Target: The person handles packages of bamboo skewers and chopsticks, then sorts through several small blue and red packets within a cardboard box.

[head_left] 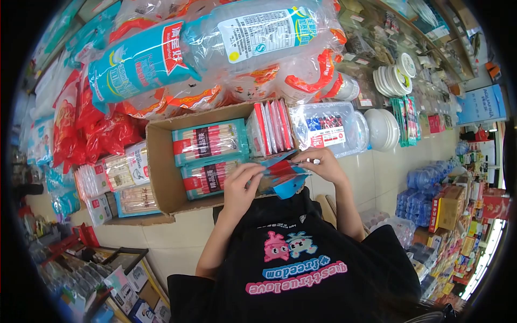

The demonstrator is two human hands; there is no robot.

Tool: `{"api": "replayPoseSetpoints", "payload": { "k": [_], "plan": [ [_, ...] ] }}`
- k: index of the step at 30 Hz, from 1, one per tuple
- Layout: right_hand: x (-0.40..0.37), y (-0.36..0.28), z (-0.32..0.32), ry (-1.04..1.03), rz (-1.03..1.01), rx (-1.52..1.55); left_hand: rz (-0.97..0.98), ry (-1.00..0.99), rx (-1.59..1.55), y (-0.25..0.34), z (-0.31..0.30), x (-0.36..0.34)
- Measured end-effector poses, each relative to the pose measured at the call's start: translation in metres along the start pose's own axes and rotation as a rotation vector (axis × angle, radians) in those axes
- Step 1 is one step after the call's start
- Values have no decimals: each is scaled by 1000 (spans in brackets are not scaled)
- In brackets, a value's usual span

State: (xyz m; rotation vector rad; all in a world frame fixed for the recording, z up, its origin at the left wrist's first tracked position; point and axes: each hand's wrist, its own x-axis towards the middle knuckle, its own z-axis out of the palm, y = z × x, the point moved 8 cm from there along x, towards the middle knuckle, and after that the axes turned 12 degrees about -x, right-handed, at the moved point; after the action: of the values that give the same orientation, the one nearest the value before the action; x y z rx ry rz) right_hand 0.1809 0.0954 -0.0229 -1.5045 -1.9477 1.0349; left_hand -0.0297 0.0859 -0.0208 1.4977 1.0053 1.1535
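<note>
A shiny blue-and-red plastic packet (288, 180) is stretched between my two hands, over the near right corner of an open cardboard box (161, 177). My left hand (242, 185) pinches its left edge between thumb and fingers. On the other side, my right hand (323, 164), which wears a ring, grips the upper right edge. Inside the box lie two stacks of packaged chopsticks, an upper pack (207, 142) and a lower pack (210, 177). Red-and-white flat packets (269, 129) stand upright in the box's right part. What the held packet contains cannot be made out.
Behind the box are bagged plastic cups (253, 35) and red bags (81, 124). Clear plastic containers (328, 129) and white round lids (381, 129) sit to the right. More chopstick packs (129, 169) lie left. Shelves and bottled-water packs (425, 188) stand farther right.
</note>
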Motion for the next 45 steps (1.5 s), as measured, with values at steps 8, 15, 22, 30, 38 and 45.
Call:
{"api": "replayPoseSetpoints", "payload": {
  "k": [8, 15, 22, 30, 38, 45],
  "plan": [
    [-17, 25, -27, 54, 161, -62, -72, -7, -50, -15, 0, -3],
    [-15, 21, -23, 41, 180, -57, -79, 4, -40, -14, -1, -1],
    [-7, 7, -12, 51, 85, -108, 79, -23, 74, -5, 13, 10],
    [0, -7, -15, 105, 44, -58, 244, 24, 185, 27, 7, 7],
    [-3, 6, -5, 44, 113, -45, 80, -77, 138, 11, 10, 1],
    [-5, 6, -5, 53, 152, -57, 196, -101, 231, 10, 15, -3]
  ]
}}
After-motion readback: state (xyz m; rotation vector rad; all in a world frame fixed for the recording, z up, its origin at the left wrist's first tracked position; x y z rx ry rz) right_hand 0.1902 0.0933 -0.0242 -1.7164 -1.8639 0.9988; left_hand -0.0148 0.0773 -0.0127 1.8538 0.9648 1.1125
